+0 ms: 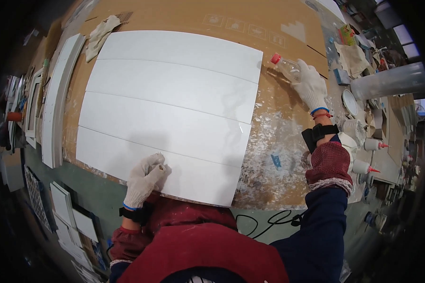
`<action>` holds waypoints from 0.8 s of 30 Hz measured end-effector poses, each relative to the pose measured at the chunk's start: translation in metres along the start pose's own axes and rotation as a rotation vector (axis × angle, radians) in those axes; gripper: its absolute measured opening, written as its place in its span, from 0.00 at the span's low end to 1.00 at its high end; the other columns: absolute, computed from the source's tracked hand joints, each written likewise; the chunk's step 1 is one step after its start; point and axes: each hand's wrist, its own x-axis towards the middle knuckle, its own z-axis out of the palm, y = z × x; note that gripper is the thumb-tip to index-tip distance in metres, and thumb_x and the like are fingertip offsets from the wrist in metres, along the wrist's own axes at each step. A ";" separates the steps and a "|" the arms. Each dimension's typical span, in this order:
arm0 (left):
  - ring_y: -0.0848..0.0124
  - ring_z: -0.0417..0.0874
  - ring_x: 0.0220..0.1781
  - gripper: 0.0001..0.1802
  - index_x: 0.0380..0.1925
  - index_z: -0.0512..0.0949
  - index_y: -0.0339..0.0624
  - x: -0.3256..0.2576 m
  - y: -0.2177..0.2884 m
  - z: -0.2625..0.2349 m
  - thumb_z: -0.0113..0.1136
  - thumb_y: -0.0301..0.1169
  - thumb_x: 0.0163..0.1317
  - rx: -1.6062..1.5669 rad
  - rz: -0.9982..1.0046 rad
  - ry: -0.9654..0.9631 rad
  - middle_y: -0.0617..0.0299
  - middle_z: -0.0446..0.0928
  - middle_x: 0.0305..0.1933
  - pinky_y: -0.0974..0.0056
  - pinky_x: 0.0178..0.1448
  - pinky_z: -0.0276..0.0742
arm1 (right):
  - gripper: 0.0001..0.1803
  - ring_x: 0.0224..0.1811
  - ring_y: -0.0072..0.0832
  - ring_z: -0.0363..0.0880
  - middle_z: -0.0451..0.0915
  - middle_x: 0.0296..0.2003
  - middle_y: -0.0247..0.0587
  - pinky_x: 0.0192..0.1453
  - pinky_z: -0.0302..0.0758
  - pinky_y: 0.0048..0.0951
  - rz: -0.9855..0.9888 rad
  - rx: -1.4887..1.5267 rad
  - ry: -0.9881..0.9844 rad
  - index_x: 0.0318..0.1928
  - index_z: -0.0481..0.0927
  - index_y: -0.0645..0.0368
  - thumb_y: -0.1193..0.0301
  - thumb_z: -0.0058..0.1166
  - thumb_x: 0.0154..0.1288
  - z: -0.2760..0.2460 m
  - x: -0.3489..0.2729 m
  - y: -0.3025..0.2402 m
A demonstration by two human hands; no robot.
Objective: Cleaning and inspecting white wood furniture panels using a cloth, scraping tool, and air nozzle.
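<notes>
Head view: right hand (310, 85) grips a red-capped bottle (286, 67); left hand (145, 177), fingers curled, presses the white panel (174, 104).

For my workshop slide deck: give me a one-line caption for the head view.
Gloved left hand rests on white panels while right hand grips a red-capped clear bottle over the cardboard-covered bench.

Cardboard-covered workbench (288, 28) spattered white, cluttered shelves (387, 141) at right, bright window (403, 40)

Panel (174, 108) flat on cardboard sheet (288, 141), left hand (145, 177) on its near edge, bottle (286, 66) in right hand (311, 85) just right of far corner
</notes>
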 end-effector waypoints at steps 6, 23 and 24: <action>0.81 0.71 0.34 0.17 0.53 0.76 0.32 0.024 0.014 -0.005 0.56 0.26 0.66 -0.018 0.167 0.003 0.67 0.74 0.35 0.74 0.39 0.70 | 0.45 0.59 0.40 0.76 0.76 0.59 0.48 0.63 0.72 0.37 0.159 0.622 0.291 0.65 0.67 0.60 0.62 0.73 0.47 0.010 -0.020 0.016; 0.81 0.73 0.28 0.14 0.35 0.82 0.39 0.123 0.127 0.043 0.60 0.39 0.62 0.549 0.440 -0.184 0.71 0.78 0.28 0.73 0.34 0.68 | 0.43 0.70 0.47 0.60 0.64 0.66 0.57 0.72 0.60 0.40 0.409 0.124 0.350 0.67 0.64 0.63 0.57 0.62 0.53 -0.008 -0.142 0.091; 0.81 0.73 0.28 0.14 0.35 0.82 0.39 0.128 0.125 0.038 0.60 0.39 0.62 0.543 0.423 -0.143 0.71 0.78 0.28 0.73 0.34 0.68 | 0.41 0.68 0.50 0.61 0.65 0.65 0.57 0.71 0.61 0.42 0.422 0.126 0.374 0.68 0.64 0.62 0.58 0.60 0.55 -0.009 -0.155 0.116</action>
